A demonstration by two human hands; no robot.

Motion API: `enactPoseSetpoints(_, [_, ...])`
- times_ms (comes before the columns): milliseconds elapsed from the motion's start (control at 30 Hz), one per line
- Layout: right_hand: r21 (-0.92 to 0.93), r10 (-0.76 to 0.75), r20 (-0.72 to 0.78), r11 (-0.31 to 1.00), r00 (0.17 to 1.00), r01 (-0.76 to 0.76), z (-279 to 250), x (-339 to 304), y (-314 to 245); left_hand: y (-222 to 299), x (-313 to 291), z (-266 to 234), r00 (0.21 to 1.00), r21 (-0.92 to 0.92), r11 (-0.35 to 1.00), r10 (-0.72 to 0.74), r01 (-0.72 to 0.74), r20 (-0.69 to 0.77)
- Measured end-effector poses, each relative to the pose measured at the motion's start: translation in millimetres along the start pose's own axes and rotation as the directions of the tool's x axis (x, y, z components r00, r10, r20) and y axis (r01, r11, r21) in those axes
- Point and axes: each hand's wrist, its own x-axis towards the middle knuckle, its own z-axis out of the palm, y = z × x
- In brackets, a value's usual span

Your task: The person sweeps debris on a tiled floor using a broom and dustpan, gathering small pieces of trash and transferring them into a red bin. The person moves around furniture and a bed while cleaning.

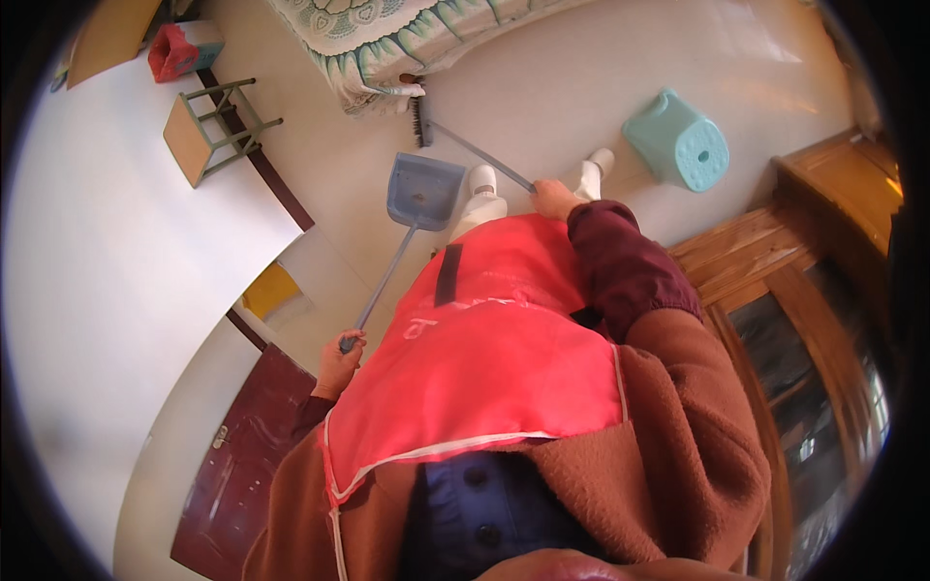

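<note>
My left hand (339, 364) is closed round the end of the long handle of a grey-blue dustpan (426, 191). The pan lies in front of my feet, its open edge facing away from me, with a little dark debris inside. In my right hand (556, 199), the fingers wrap the grey handle of a broom (422, 124). Its dark bristles reach the floor beside the hanging edge of a patterned tablecloth (373, 73), a short way beyond the dustpan. Part of the broom head lies close against the cloth.
A turquoise plastic stool (678, 143) stands at the right. Along the left wall are a wooden-topped stool (188, 141) and a red and grey box (177, 53). Wooden furniture with glass panels (804, 339) fills the right side. A dark red door (247, 455) is at the lower left.
</note>
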Motion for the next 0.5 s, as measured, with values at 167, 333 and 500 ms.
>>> enactPoseSetpoints(167, [-0.033,0.009,-0.129,0.999,0.992,-0.013,-44.3,-23.9,91.8,28.6,-7.0,40.1,0.994,0.007,0.995,-0.097,0.097,-0.045])
enactPoseSetpoints(333, [-0.002,0.053,-0.309,0.998,0.949,-0.057,-145.2,-64.6,201.6,51.5,-6.8,95.5,0.981,-0.117,0.981,-0.166,0.154,-0.1])
enactPoseSetpoints(500, [-0.065,0.141,-0.261,0.984,0.955,-0.163,-219.5,-99.9,267.0,58.0,-14.7,154.5,0.967,-0.333,0.935,-0.19,0.125,-0.171])
